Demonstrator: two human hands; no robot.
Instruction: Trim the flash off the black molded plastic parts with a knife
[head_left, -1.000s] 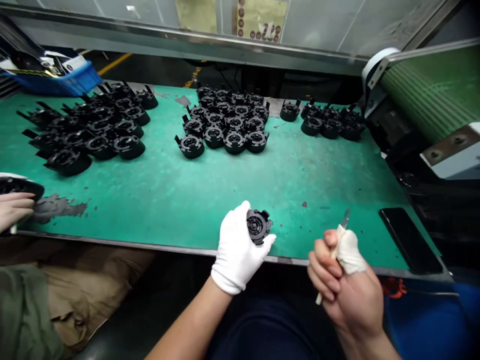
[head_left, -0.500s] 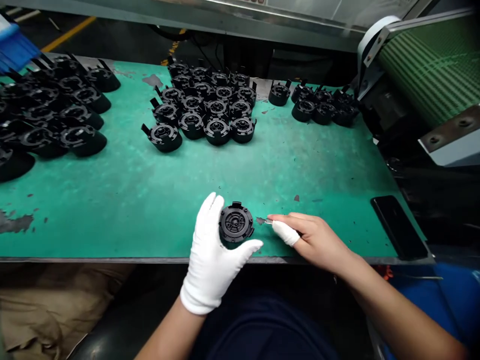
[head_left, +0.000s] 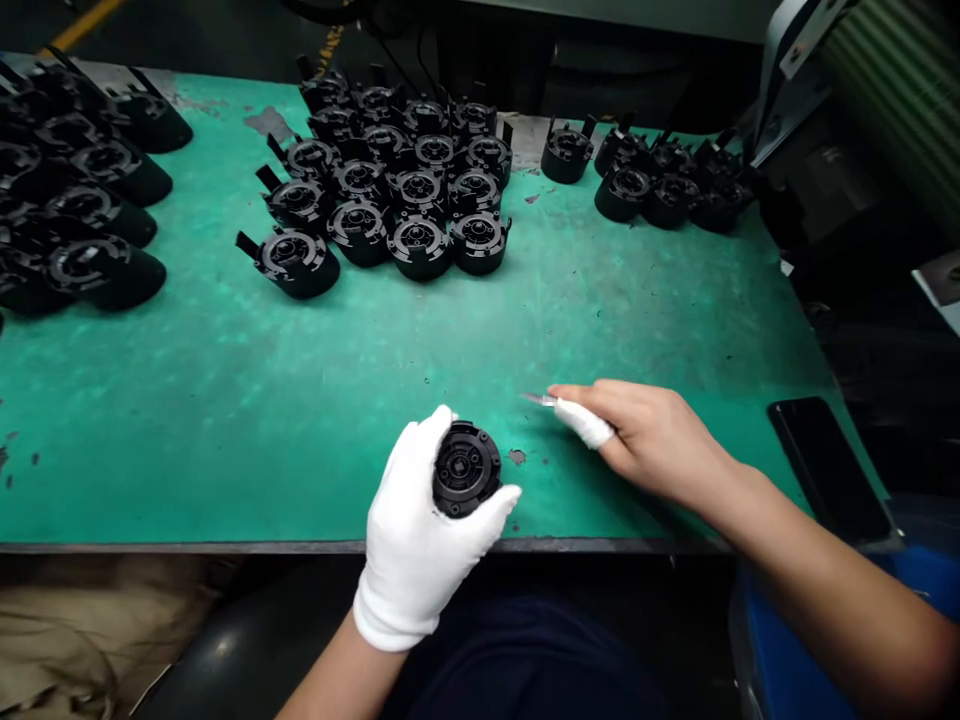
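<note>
In a white glove, my left hand [head_left: 416, 520] is wrapped round a black round plastic part [head_left: 466, 468] near the table's front edge. The part's ribbed, ringed face is turned up towards me; the glove hides its left side. To the right and slightly farther away is my right hand [head_left: 645, 425], bare except for a white cover on the thumb. Between thumb and forefinger it pinches a small thin metal blade [head_left: 541, 399], whose tip points left. The blade is apart from the part, and its handle end is hidden in my hand.
Several black plastic housings [head_left: 420, 245] stand in rows at the back middle, with more at the left [head_left: 112, 268] and back right [head_left: 622, 190]. A black phone [head_left: 829, 468] lies on the green tabletop [head_left: 360, 360] at right. A green conveyor belt [head_left: 900, 90] rises beyond.
My left hand has closed round the black part, which is turned and tilted compared with before. My right hand and the blade have moved away from it, up the table. The camera view has shifted.
</note>
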